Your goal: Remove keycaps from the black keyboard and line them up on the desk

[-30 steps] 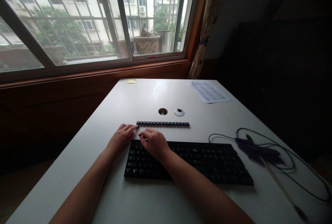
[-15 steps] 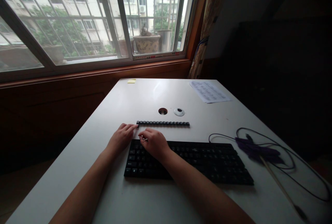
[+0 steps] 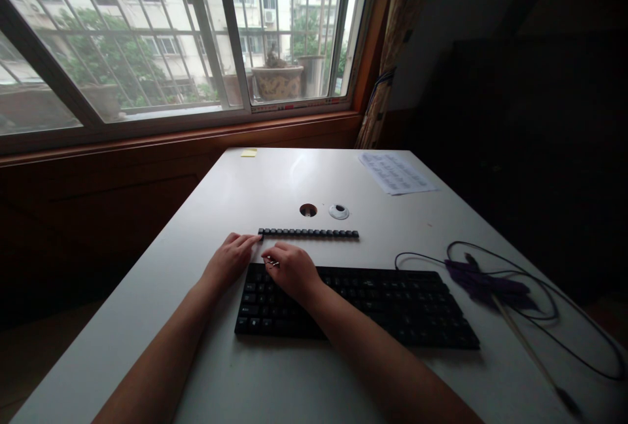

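Note:
A row of black keycaps (image 3: 309, 233) lies on the white desk, beyond the black keyboard (image 3: 392, 306). At the left end of that row is my left hand (image 3: 233, 255), its fingertips closed on a small dark keycap (image 3: 261, 237) just in front of the row. My right hand (image 3: 294, 270) hangs over the keyboard's upper left corner, fingers curled around a small shiny metal tool (image 3: 271, 262). Most of the tool is hidden in the hand, so its kind is unclear. The right forearm covers part of the keyboard's middle.
Behind the keycap row are a round desk hole (image 3: 308, 211) and a white ring-shaped cover (image 3: 339, 212). Printed sheets (image 3: 397, 174) lie at the back right, a yellow sticky note (image 3: 248, 153) at the back left. A purple cloth (image 3: 466, 283), a brush-like stick (image 3: 530, 352) and looped cable sit at right.

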`<act>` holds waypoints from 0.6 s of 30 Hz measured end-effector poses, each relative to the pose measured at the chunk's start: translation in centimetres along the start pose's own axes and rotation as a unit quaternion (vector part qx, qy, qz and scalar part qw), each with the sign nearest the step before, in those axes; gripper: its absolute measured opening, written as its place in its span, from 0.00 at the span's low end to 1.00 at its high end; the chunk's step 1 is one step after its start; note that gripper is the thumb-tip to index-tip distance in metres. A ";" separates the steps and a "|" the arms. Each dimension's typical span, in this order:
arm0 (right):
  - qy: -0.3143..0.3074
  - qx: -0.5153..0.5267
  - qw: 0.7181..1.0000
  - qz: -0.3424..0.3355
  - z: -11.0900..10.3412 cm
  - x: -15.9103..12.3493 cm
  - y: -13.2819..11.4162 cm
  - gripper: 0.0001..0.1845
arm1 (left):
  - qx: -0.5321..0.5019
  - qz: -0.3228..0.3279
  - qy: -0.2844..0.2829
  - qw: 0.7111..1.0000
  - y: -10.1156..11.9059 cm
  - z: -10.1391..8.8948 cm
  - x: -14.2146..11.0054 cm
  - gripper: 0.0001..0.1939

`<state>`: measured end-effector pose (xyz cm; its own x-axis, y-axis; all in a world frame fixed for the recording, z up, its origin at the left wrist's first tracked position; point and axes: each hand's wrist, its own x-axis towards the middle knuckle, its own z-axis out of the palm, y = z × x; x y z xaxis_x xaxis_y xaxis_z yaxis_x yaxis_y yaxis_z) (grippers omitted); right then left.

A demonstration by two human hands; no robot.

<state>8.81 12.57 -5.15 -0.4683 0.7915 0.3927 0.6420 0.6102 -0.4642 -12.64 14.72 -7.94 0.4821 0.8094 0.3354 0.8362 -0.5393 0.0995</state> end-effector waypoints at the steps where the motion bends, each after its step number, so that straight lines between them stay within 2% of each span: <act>1: 0.000 0.001 1.000 0.000 0.0 0.0 0.0 0.08 | 0.000 0.000 0.000 1.000 0.0 0.0 0.0 0.23; 10: -0.005 0.007 1.000 0.003 0.1 0.0 0.0 0.08 | 0.004 0.000 0.009 1.000 0.0 0.1 0.0 0.24; 18: -0.005 0.000 1.000 0.008 0.0 -0.1 0.0 0.08 | -0.005 -0.030 0.035 0.999 0.4 -0.4 -0.1 0.23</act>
<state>8.84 12.49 -5.14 -0.4639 0.8014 0.3777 0.6499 0.5975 -0.4696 -12.44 14.29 -7.58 0.4114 0.8225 0.3927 0.8604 -0.4927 0.1305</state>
